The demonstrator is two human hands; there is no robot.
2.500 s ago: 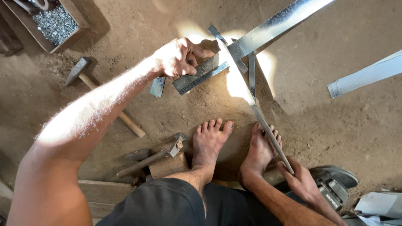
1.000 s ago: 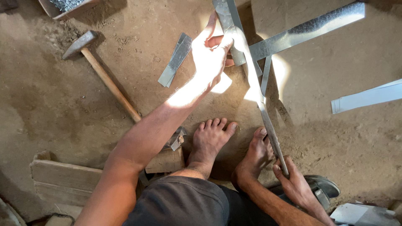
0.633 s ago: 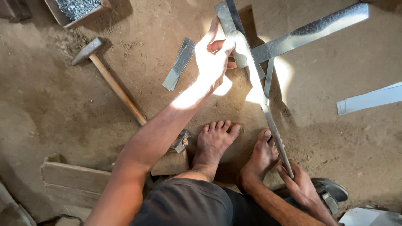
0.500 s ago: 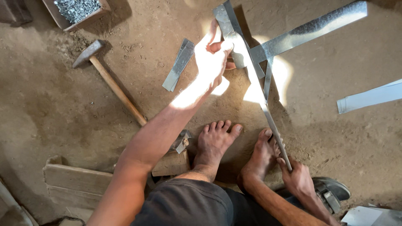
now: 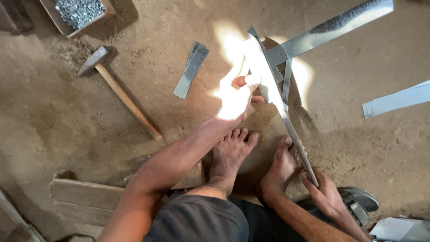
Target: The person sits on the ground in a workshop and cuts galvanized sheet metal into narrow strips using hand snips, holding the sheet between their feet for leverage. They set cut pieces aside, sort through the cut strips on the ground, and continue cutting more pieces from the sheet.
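I sit on a dirt floor with both bare feet out in front. My left hand (image 5: 236, 96) lies in bright sunlight, its fingers touching a long thin metal strip (image 5: 278, 103) that runs from the upper middle down to my right. My right hand (image 5: 327, 197) grips the strip's near end beside my right foot (image 5: 281, 166). A wider galvanised metal strip (image 5: 329, 29) crosses the thin one at its far end. A short folded metal piece (image 5: 191, 69) lies loose on the ground to the left of my left hand.
A wooden-handled hammer (image 5: 120, 92) lies on the ground at the left. A wooden box of small metal bits (image 5: 79, 12) sits top left. Another metal strip (image 5: 396, 99) lies at the right edge. A wooden block (image 5: 85, 197) sits by my left knee; a dark sandal (image 5: 360, 205) at lower right.
My left hand has drawn back along the thin strip toward me, away from the short folded piece. My right hand stays gripped on the strip's near end.
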